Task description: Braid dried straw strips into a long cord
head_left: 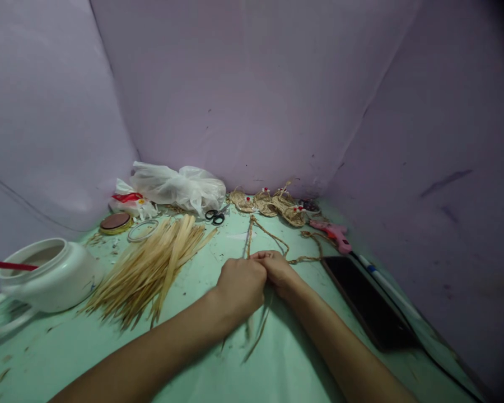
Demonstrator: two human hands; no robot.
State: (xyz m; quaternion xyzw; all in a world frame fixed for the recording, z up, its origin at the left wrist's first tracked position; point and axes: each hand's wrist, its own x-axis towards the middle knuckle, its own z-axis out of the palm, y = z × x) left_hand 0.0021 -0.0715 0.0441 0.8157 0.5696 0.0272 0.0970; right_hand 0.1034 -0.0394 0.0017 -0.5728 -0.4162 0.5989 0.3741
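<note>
My left hand [242, 282] is closed on a thin braided straw cord [249, 238], near the middle of the green table. Right against it, my right hand [275, 270] pinches the same cord, its thumb and fingers pressed together. From my hands the cord runs away to a bend near the back, then loops right toward a phone. Loose strand ends [258, 336] hang out below my hands. To the left lies a fanned bundle of dry straw strips [151, 268]. The exact grip of the fingers is partly hidden.
A white pot [67, 274] with a red stick stands at left. Behind are a plastic bag [180, 187], black-handled scissors [215, 216], a round tin [116, 223] and small woven slippers [266, 204]. At right lie a pink glue gun [334, 234] and a phone [369, 302] beside a cable.
</note>
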